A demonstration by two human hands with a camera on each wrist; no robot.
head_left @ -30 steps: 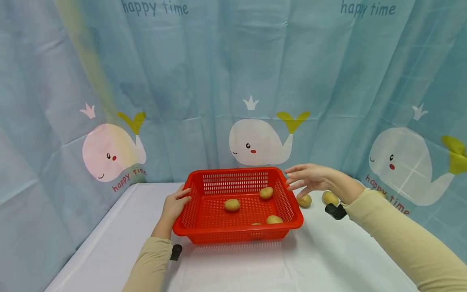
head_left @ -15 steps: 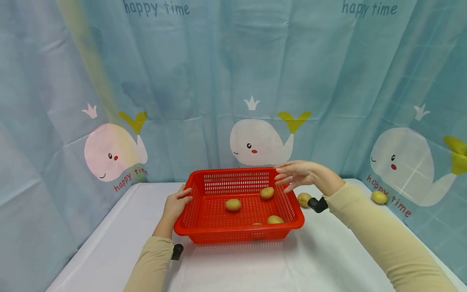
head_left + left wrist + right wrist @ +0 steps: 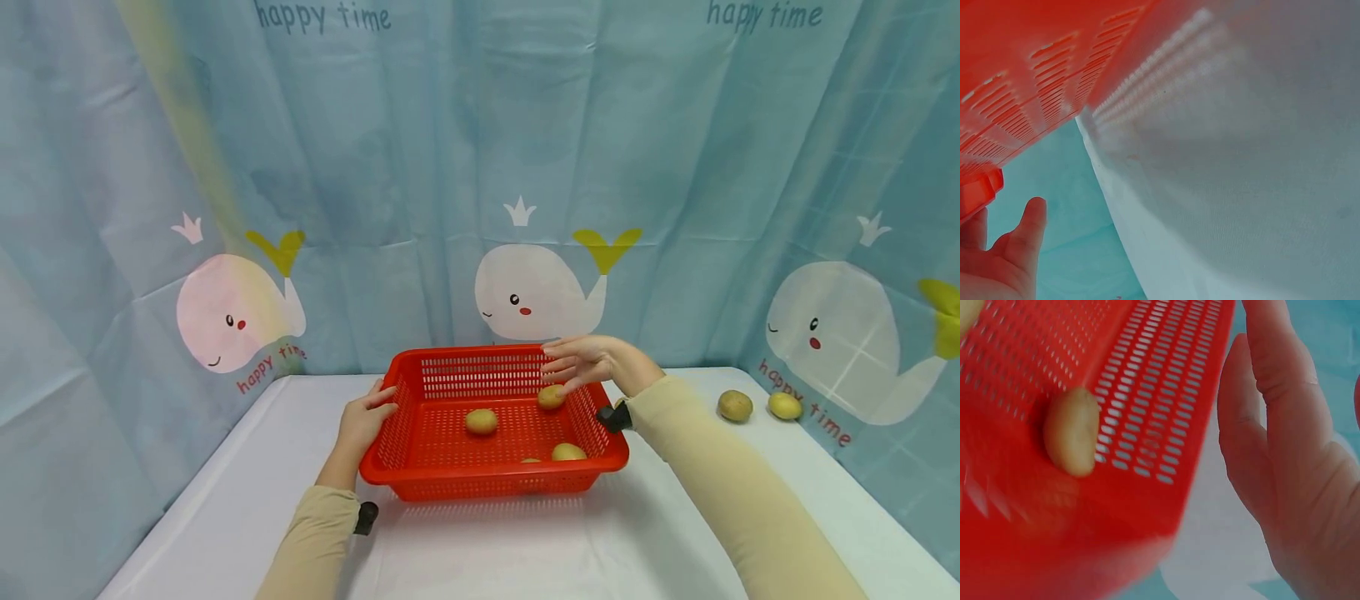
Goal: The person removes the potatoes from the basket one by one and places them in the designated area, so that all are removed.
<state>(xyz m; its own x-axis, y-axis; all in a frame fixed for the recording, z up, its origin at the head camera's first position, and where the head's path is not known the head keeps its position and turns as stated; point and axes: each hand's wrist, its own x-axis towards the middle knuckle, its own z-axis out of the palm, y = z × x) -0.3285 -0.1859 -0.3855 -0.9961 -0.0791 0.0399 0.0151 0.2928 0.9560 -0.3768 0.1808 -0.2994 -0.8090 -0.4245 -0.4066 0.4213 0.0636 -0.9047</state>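
A red plastic basket (image 3: 487, 471) with slotted walls stands on the white-covered table. Several potatoes lie apart inside it: one potato (image 3: 482, 422) in the middle, another potato (image 3: 552, 397) toward the back right, and a potato (image 3: 568, 452) partly hidden by the front rim. My left hand (image 3: 362, 425) rests on the left rim with relaxed fingers; in the left wrist view one finger sticks out past the rim. Over the basket's right side, my right hand (image 3: 588, 363) holds nothing, its fingers extended and slightly spread. The right wrist view shows that hand (image 3: 1291, 450) beside the slotted wall.
On the table (image 3: 675, 492) to the right lie a brownish potato (image 3: 735, 406) and a yellower, rounded one (image 3: 785, 406). Another potato (image 3: 620, 403) is mostly hidden behind my right wrist. A blue curtain (image 3: 420, 167) with whale prints hangs around the table's back and sides.
My right hand has moved left, from beside the right rim to over the basket's right side. Potatoes behind that arm have come into view. The left hand keeps its place.
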